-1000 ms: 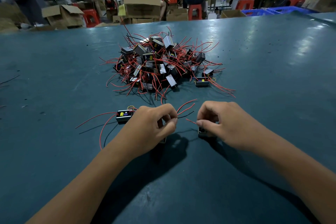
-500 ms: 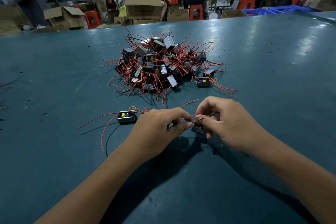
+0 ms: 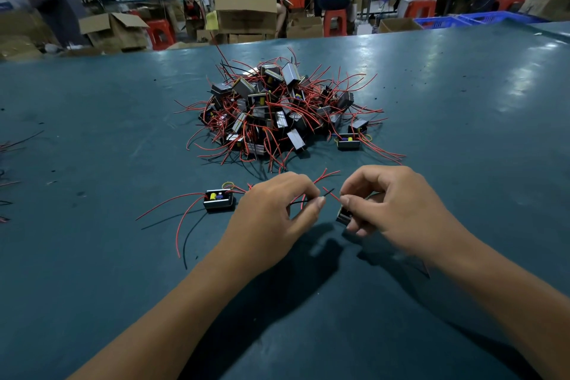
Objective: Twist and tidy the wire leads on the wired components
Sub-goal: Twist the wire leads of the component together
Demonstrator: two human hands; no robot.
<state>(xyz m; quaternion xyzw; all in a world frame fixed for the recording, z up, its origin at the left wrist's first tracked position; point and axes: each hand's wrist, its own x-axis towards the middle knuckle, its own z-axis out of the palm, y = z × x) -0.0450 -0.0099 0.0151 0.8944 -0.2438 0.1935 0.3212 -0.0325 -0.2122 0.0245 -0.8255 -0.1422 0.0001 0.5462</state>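
While my left hand (image 3: 271, 213) pinches thin, springy red and black wire leads (image 3: 320, 191), my right hand (image 3: 398, 207) grips the small, light black component (image 3: 344, 215) by its body.

Dark teal glossy tabletop (image 3: 462, 133). Heap of small black box components (image 3: 277, 111), tangled red and black wire leads. Lone black box component (image 3: 218, 201), yellow and blue parts inside. Behind: brown cardboard boxes (image 3: 245, 9), red plastic stools (image 3: 334, 20), blue plastic crates (image 3: 444, 21).
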